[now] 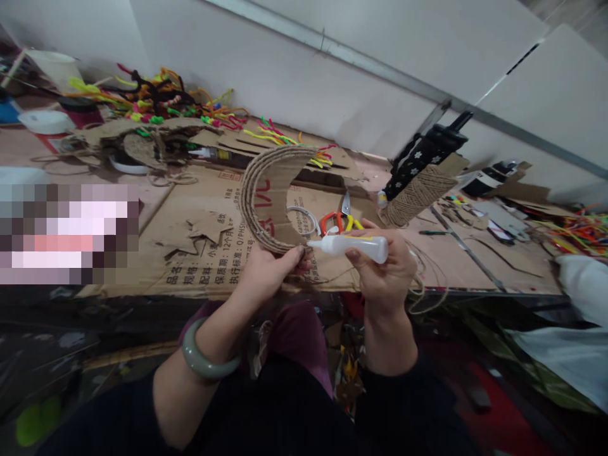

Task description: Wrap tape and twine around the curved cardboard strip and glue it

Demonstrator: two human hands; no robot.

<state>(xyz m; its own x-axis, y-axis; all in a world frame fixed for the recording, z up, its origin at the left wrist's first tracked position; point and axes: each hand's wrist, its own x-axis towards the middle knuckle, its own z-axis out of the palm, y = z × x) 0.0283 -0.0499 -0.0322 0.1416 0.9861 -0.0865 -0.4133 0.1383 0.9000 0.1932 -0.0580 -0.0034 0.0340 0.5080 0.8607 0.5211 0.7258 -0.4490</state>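
R fingers grip btl, contents unclear, nr cardbd crescent.

head-worn view | faces forward, down | close above left hand, right hand, worktable

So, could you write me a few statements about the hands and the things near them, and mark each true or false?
1. The left hand holds a cardboard crescent, and the right hand holds a squeeze bottle. True.
2. The squeeze bottle points away from the cardboard crescent. False: its nozzle points toward the lower end.
3. Neither hand holds the scissors. True.
4. The cardboard crescent is a closed ring. False: its open side faces the twine.
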